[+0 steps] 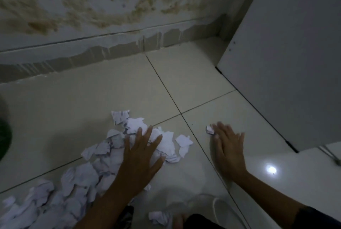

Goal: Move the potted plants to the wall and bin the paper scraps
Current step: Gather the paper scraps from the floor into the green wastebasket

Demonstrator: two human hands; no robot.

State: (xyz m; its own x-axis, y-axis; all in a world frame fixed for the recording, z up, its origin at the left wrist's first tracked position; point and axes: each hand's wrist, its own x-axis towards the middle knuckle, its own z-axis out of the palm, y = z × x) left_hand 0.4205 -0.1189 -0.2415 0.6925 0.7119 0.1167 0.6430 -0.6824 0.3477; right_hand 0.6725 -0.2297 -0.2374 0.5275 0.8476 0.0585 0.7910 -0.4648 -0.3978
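Fingers of my left hand (142, 153) lie straight and spread, pressing flat on the heap of paper scraps (103, 156) and gripping nothing. Fingers of my right hand (228, 149) are likewise straight and held together, flat on the tiled floor (92, 95), their tips touching one stray scrap (210, 129) that sits well apart from the heap. I judge the step in hand to be raking loose paper together. It is done best by sweeping the right palm leftward along the tile, so that the stray piece joins the heap before either hand curls to lift; the left hand should hold the heap down so that it does not scatter.

The scraps are white, torn and crumpled, some with faint markings. They run from the lower left corner up to the left hand; another crumpled piece (159, 217) lies at the bottom edge. No bin can be made out.
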